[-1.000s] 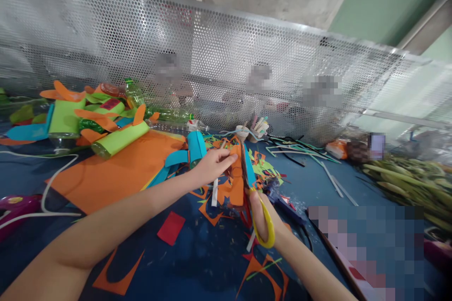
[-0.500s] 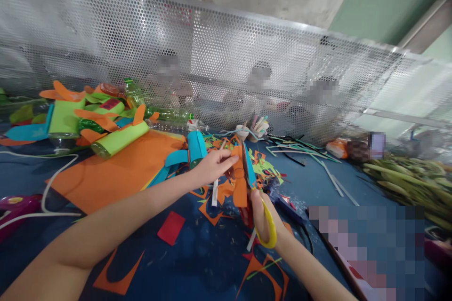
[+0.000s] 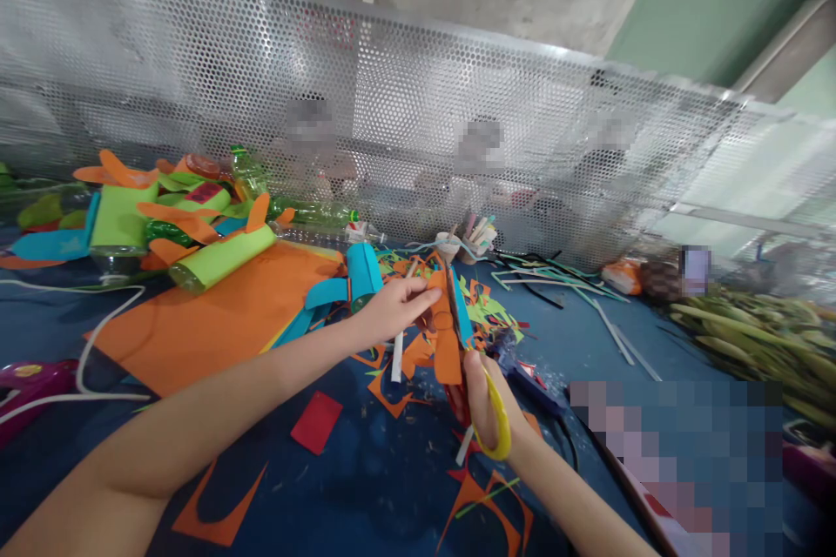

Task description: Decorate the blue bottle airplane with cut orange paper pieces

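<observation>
Between the thumb and fingers of my left hand [image 3: 406,305] is a piece of orange paper [image 3: 447,355], held upright above the table with a rounded outline drawn on it. My right hand [image 3: 487,396] grips yellow-handled scissors [image 3: 502,426]. Their blades run along the right edge of the orange paper and are partly hidden by it. Directly behind lies something flat and blue [image 3: 462,313]. Paper scraps in orange and green [image 3: 489,309] spread under and around both hands. A bottle wrapped in blue paper [image 3: 363,270] stands just beyond my left hand.
Paper-covered bottles [image 3: 225,257] pile up at the left beside a large orange sheet [image 3: 215,318]. A blue glue gun [image 3: 532,383] lies right of the scissors. A purple tool with a white cord [image 3: 39,387] is far left. Mesh panels [image 3: 418,104] close off the back.
The scissor blades have come closer together along the orange paper's right edge. The paper and my left hand have stayed nearly in place.
</observation>
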Tool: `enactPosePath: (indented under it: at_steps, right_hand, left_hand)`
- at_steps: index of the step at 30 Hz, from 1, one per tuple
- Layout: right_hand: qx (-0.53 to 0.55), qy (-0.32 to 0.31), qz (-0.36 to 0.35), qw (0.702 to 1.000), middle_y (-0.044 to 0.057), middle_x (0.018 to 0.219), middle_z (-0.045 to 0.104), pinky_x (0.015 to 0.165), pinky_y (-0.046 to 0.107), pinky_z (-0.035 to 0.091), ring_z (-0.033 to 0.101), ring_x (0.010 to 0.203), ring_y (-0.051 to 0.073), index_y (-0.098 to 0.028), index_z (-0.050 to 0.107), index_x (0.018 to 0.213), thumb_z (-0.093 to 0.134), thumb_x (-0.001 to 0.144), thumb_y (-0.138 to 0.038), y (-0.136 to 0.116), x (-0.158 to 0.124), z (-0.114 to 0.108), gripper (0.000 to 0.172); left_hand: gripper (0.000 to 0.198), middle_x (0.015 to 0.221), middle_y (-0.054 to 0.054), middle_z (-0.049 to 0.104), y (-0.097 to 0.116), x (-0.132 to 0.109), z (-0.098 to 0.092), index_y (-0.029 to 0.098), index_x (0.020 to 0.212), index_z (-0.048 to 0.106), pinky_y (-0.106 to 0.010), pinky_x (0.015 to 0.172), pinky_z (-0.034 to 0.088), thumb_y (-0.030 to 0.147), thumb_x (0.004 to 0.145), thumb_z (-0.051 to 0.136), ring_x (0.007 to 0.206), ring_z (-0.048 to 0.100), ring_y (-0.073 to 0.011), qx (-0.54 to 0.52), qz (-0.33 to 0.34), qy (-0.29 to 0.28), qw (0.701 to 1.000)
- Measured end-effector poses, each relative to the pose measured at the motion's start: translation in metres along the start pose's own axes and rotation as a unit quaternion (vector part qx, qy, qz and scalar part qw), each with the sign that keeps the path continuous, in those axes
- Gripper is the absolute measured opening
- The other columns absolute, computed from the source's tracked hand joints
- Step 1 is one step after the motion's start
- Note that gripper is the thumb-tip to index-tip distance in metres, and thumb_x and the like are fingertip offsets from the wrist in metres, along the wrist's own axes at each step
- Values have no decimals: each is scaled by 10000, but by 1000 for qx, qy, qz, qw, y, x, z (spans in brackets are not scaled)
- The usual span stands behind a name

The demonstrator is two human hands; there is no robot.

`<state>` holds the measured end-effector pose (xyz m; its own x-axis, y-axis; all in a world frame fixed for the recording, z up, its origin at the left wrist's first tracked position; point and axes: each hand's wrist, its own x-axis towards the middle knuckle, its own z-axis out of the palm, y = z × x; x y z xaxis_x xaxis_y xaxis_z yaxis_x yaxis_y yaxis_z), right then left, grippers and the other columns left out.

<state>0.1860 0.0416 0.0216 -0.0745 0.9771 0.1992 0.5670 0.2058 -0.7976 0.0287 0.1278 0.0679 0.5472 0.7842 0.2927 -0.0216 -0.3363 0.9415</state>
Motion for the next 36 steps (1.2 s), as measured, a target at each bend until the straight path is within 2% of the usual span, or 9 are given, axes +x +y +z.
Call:
enactPosePath:
  at_steps: [8,14,19,23,29,32,36]
  right_hand:
    - [13,2,14,1000,0,339,398,381,237,314,406,319,104,-224,354,428,128,855,-679,-3,-1,1,663]
    - [35,1,26,999,-8,339,390,351,233,295,391,304,100,-227,351,446,150,850,-684,0,-1,1,642]
    - [38,0,20,999,-23,337,378,340,230,289,376,304,100,-232,340,487,171,869,-651,1,-1,1,592]
    - [36,14,21,999,-44,365,372,340,217,290,366,318,92,-228,346,545,210,890,-614,7,0,2,535]
    - [23,3,18,1000,-41,368,374,349,216,302,374,325,94,-229,344,542,163,906,-596,12,1,3,548]
    - [24,10,12,1000,-34,371,392,352,216,299,378,327,93,-225,358,535,173,908,-587,9,0,2,552]
    - [22,6,9,1000,-20,349,397,348,223,282,372,327,97,-228,348,501,184,905,-583,5,0,1,563]
  left_hand:
    - [296,545,36,532,2,-1,0,171,641,455,-226,517,425,347,879,458,529,581,-108,3,-25,4,1000]
    - [294,558,31,546,4,-2,0,167,639,472,-229,543,435,330,883,451,528,579,-101,-1,-20,0,1000]
    - [292,557,35,509,4,-1,0,168,642,474,-236,547,433,345,873,457,523,545,-100,-9,-23,1,1000]
    - [307,561,44,417,1,0,-2,170,628,464,-243,550,415,378,853,477,529,469,-99,-5,-12,30,999]
    - [329,586,42,340,-1,0,-5,169,619,457,-241,555,385,406,845,478,555,394,-98,21,1,41,999]
    - [325,581,47,318,2,0,-4,170,615,452,-238,556,396,405,836,485,547,405,-95,11,-11,39,999]
    - [324,574,45,363,6,-1,-3,170,611,457,-246,572,427,411,825,492,553,444,-102,-1,-22,35,999]
